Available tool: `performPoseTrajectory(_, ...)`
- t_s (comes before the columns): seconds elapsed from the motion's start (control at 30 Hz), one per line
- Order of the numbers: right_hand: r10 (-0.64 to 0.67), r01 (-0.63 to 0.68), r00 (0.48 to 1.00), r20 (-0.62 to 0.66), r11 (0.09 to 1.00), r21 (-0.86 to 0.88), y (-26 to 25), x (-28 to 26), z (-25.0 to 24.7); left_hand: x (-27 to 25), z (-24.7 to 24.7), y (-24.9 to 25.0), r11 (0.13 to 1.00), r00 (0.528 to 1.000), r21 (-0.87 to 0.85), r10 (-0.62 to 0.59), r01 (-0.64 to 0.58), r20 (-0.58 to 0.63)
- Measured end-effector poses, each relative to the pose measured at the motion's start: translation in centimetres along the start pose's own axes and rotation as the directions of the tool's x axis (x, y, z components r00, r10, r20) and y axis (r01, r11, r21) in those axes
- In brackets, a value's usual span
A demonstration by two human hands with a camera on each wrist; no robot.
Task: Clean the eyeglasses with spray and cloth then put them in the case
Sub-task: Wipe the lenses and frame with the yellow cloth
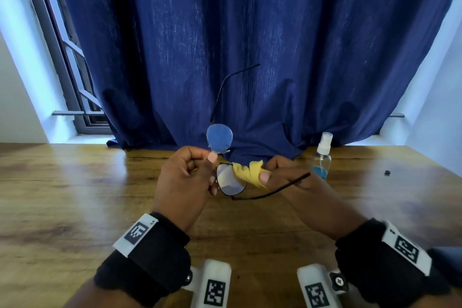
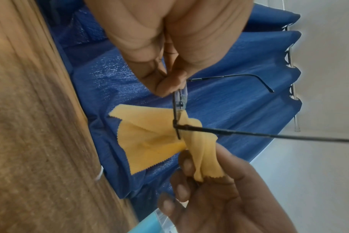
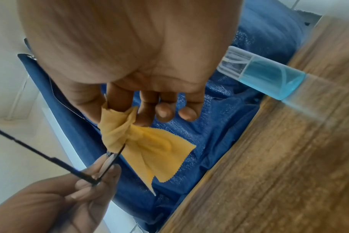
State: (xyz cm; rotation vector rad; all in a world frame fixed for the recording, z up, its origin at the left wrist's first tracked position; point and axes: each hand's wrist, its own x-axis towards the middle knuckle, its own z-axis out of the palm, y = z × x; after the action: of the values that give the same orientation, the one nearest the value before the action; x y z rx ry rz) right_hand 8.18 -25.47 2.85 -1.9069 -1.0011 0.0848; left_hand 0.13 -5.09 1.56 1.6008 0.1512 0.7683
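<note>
Thin black-framed eyeglasses (image 1: 230,180) are held above the wooden table (image 1: 75,195), turned so one lens sits over the other and both temples stick out. My left hand (image 1: 212,170) pinches the frame at the bridge between thumb and fingers. My right hand (image 1: 266,170) pinches a yellow cloth (image 1: 247,170) against the edge of the lower lens. In the left wrist view the cloth (image 2: 149,138) wraps both sides of the glasses (image 2: 177,110). The right wrist view shows the cloth (image 3: 141,145) bunched between my thumb and forefinger. No case is in view.
A clear spray bottle (image 1: 323,157) with blue liquid stands on the table just right of my right hand, and shows again as the bottle (image 3: 269,74). A blue curtain (image 1: 250,57) hangs behind and pools on the table's far edge. A small black object (image 1: 387,172) lies far right.
</note>
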Motion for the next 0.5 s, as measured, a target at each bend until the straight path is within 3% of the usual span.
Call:
performPoseTrajectory(0.3,-0.122,0.123,0.992,0.023,0.988,-0.089,-0.03,-0.19,-0.60,0.15,0.01,-0.26,0.998,0.999,-0.037,-0.051,0.051,-0.004)
performPoseTrajectory(0.5,-0.181,0.179,0.983,-0.026,0.983,-0.047,0.26,-0.02,-0.57,0.09,0.08,-0.18,0.998,0.999,-0.043,-0.047,0.047,-0.017)
